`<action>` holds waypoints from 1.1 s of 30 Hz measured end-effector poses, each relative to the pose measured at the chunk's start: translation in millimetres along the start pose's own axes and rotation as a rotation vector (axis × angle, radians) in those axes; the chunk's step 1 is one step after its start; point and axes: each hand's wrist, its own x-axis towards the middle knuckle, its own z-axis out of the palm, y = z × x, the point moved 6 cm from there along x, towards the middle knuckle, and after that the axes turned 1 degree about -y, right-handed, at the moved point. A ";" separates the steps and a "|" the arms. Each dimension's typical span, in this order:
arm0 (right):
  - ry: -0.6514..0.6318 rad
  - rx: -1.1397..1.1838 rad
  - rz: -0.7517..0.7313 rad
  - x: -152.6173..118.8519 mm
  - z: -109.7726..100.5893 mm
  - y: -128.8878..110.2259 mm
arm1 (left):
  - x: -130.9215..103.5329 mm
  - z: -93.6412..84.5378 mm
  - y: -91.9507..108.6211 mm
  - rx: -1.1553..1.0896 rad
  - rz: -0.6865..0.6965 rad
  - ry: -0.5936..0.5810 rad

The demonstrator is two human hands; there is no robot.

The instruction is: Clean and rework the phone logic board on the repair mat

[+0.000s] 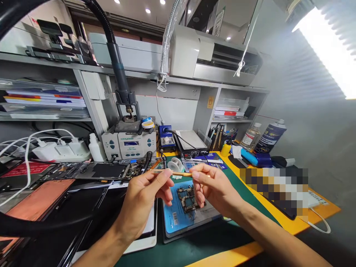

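My left hand [148, 193] and my right hand [213, 183] pinch a slim copper-coloured tool [180, 174] between thumb and fingers, one towards each end. It lies level between them; its exact kind I cannot make out. A flat pale end shows past my left thumb. Below my hands, a phone circuit board [185, 200] rests on a blue package [171, 218], partly hidden by my right fingers. The package sits on the green mat [180, 252].
Opened phones and a copper-coloured panel [41, 202] cover the left side, with a black hose crossing them. Behind stand a hot-air station [129, 144], a soldering station [167, 139] and a spool [174, 165]. A spray can [269, 137] and a bottle [251, 135] stand right.
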 end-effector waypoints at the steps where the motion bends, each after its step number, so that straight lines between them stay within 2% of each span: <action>1: 0.002 0.058 -0.012 0.8 -0.6 -2.9 | -0.8 1.6 -0.5 0.021 -0.006 -0.026; 3: -0.019 0.114 -0.014 1.4 0.5 -5.2 | -2.8 5.4 -2.1 0.082 -0.011 -0.075; 7: -0.051 0.060 0.015 1.6 2.6 -1.9 | -4.9 9.8 -2.5 0.272 0.038 -0.108; 10: 0.081 -0.033 -0.078 4.9 -10.3 -10.5 | -3.7 5.0 1.2 0.436 0.121 -0.083; 12: 0.196 -0.093 -0.150 8.1 -23.6 -20.3 | -2.9 1.3 4.0 0.579 0.229 -0.093; 14: 0.253 -0.130 -0.147 12.9 -35.2 -25.8 | -4.0 1.0 3.6 0.719 0.364 -0.148; 17: 0.262 -0.153 -0.066 18.9 -48.8 -25.7 | -10.8 7.1 -3.9 0.956 0.587 -0.245; 20: 0.244 -0.168 0.044 16.9 -57.6 -18.9 | -19.1 14.5 -12.8 1.157 0.748 -0.259; 24: 0.195 -0.208 0.156 6.7 -61.2 -8.1 | -25.5 20.0 -15.6 1.213 0.798 -0.243; 33: 0.155 -0.287 0.121 -0.2 -59.9 1.9 | -28.4 25.1 -11.1 1.220 0.835 -0.271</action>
